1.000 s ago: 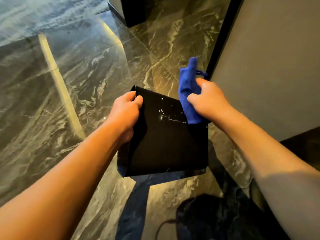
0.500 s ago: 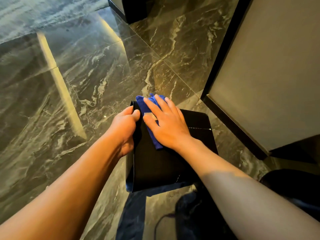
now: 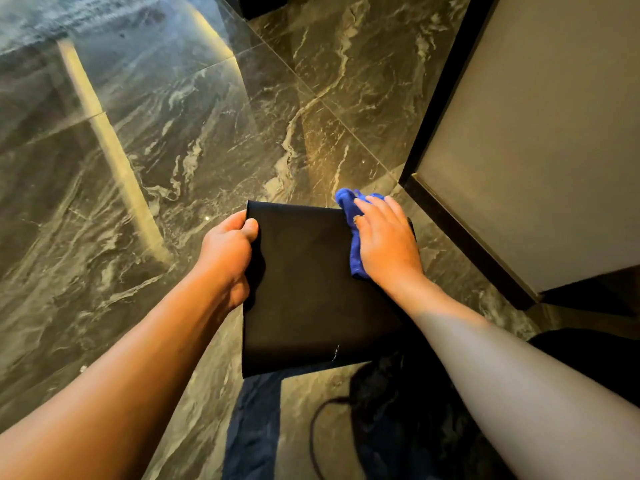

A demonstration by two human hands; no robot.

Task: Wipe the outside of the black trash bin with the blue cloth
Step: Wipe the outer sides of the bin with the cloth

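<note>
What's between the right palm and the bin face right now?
The blue cloth, pressed flat under the right hand against the black trash bin near its right edge. Head view shows it.

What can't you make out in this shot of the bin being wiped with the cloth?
All in the head view:
- Most of the blue cloth: covered by the right hand.
- The black trash bin's right side: behind that hand and forearm.
- Left hand's fingertips: curled around the bin's edge.
- The dark objects on the floor below: too dim to identify.
</note>
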